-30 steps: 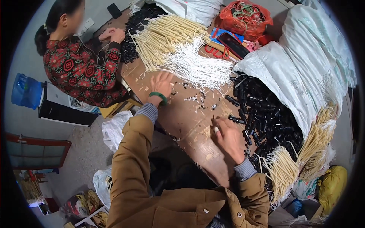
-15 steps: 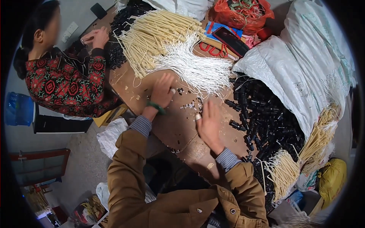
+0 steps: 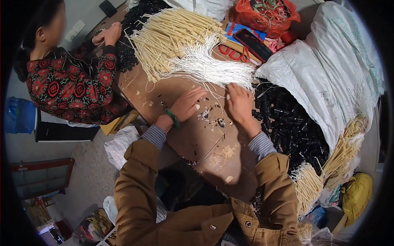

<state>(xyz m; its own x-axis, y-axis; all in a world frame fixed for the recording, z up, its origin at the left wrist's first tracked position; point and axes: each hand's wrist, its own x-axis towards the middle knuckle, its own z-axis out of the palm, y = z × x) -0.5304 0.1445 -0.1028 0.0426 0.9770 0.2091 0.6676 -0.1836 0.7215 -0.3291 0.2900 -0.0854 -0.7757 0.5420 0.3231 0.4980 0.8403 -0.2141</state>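
A: Small beads, pale and dark, scattered on the brown table, between the two hands.

B: And the hands?

A: Left hand flat on the table, fingers spread, fingertips at the beads; open, holding nothing visible. Green bangle on that wrist. Right hand palm down just right of the beads, fingers curled toward the white cords; whether anything is pinched under the fingers cannot be told.

B: Around the hands?

A: White cords fanned across the table just beyond both hands. Behind the cords, a large heap of cream strings. Right of the right hand, a pile of small black parts, touching the table edge. More cream strings bundled at the far right, below a big white sack.

B: Farther out?

A: Red scissors and a dark phone on a blue sheet beyond the cords, near a red bag. At upper left, another person in a red floral top, hands at a second heap of black parts. Brown jacket sleeves rising from the lower edge.
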